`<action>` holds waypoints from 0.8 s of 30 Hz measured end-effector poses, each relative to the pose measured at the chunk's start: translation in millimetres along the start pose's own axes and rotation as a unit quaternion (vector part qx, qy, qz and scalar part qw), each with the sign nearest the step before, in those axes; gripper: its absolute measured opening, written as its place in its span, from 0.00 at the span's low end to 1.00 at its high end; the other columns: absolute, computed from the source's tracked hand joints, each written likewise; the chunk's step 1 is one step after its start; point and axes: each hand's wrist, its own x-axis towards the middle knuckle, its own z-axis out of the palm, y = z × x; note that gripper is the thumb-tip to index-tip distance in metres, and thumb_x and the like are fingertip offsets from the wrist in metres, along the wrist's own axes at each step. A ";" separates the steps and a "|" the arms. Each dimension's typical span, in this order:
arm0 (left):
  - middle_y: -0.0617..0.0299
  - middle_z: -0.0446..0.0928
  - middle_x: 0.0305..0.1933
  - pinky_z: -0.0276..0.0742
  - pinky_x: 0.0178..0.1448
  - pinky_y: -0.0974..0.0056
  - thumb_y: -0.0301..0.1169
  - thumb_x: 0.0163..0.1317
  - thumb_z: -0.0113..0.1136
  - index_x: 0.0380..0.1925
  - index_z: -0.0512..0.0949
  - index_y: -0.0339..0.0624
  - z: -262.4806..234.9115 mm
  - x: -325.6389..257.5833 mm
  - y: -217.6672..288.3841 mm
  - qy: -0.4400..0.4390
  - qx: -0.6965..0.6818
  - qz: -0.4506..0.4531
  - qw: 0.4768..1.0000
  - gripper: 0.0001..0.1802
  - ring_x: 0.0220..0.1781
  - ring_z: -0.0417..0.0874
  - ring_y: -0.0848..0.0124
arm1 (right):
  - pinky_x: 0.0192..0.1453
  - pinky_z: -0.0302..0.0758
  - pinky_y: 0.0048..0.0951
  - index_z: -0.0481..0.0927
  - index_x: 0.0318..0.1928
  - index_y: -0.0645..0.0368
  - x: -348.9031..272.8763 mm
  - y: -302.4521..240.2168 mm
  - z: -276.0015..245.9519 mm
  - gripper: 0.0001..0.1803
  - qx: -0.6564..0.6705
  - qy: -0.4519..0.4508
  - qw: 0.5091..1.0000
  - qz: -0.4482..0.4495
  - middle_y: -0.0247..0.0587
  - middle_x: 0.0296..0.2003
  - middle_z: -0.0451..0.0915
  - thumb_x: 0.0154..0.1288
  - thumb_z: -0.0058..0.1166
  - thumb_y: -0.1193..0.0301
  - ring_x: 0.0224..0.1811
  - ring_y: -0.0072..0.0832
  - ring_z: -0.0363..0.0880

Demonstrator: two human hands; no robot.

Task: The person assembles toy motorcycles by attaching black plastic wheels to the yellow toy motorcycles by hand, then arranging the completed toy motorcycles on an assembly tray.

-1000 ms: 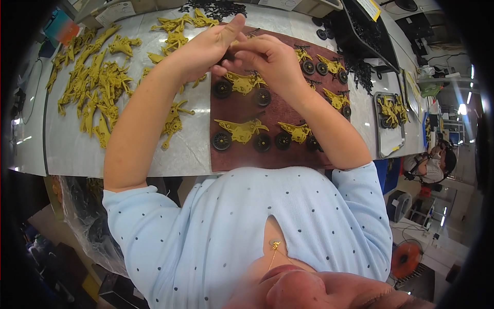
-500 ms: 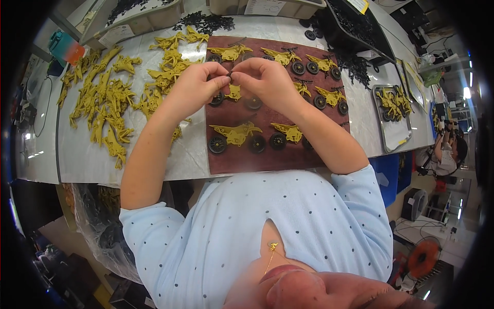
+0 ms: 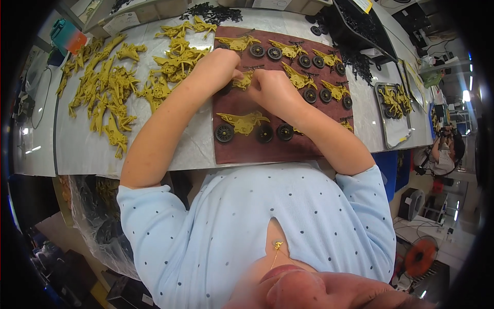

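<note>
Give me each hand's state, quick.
Left hand: closed, pinching the yellow toy motorcycle body over the brown mat.
Right hand: closed on the same yellow toy motorcycle body from the other side.

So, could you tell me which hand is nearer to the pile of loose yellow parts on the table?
Left. The left hand lies right beside the pile of loose yellow parts, at the brown mat's left edge; the right hand is farther off, over the mat.
</note>
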 end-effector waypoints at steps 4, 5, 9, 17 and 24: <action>0.48 0.80 0.30 0.75 0.40 0.54 0.35 0.45 0.69 0.25 0.80 0.35 4.9 6.5 -0.7 -0.041 0.007 -0.015 0.999 0.14 0.37 0.81 0.52 | 0.36 0.75 0.45 0.78 0.23 0.68 -0.8 -1.0 8.1 0.08 -0.013 -0.018 0.999 0.029 0.60 0.23 0.77 0.52 0.52 0.74 0.29 0.52 0.79; 0.47 0.79 0.30 0.75 0.40 0.54 0.34 0.44 0.70 0.24 0.80 0.35 4.7 7.4 -1.0 -0.049 0.005 -0.016 0.999 0.14 0.36 0.81 0.52 | 0.36 0.75 0.45 0.77 0.23 0.69 -0.4 1.8 11.7 0.09 -0.016 -0.016 0.999 0.031 0.60 0.22 0.77 0.52 0.52 0.73 0.29 0.52 0.79; 0.46 0.79 0.30 0.75 0.40 0.54 0.33 0.43 0.70 0.25 0.80 0.35 7.5 8.3 -2.3 -0.028 0.006 -0.021 0.999 0.13 0.37 0.81 0.52 | 0.36 0.76 0.45 0.77 0.22 0.70 2.2 -2.3 13.1 0.10 -0.032 -0.026 0.999 0.032 0.61 0.22 0.77 0.51 0.51 0.74 0.28 0.52 0.79; 0.45 0.80 0.33 0.77 0.42 0.55 0.31 0.44 0.71 0.28 0.82 0.34 3.5 17.5 1.2 -0.078 0.007 -0.047 0.996 0.13 0.40 0.82 0.52 | 0.38 0.76 0.45 0.78 0.21 0.70 8.5 -10.1 12.5 0.10 -0.071 -0.045 0.996 0.038 0.62 0.23 0.77 0.50 0.50 0.74 0.29 0.53 0.79; 0.46 0.81 0.30 0.78 0.41 0.57 0.32 0.45 0.71 0.26 0.82 0.33 -6.3 21.4 9.6 -0.106 0.011 -0.064 0.992 0.13 0.38 0.83 0.53 | 0.39 0.77 0.45 0.78 0.23 0.71 10.4 -14.3 12.6 0.10 -0.098 -0.062 0.992 0.058 0.62 0.24 0.77 0.49 0.51 0.73 0.29 0.53 0.79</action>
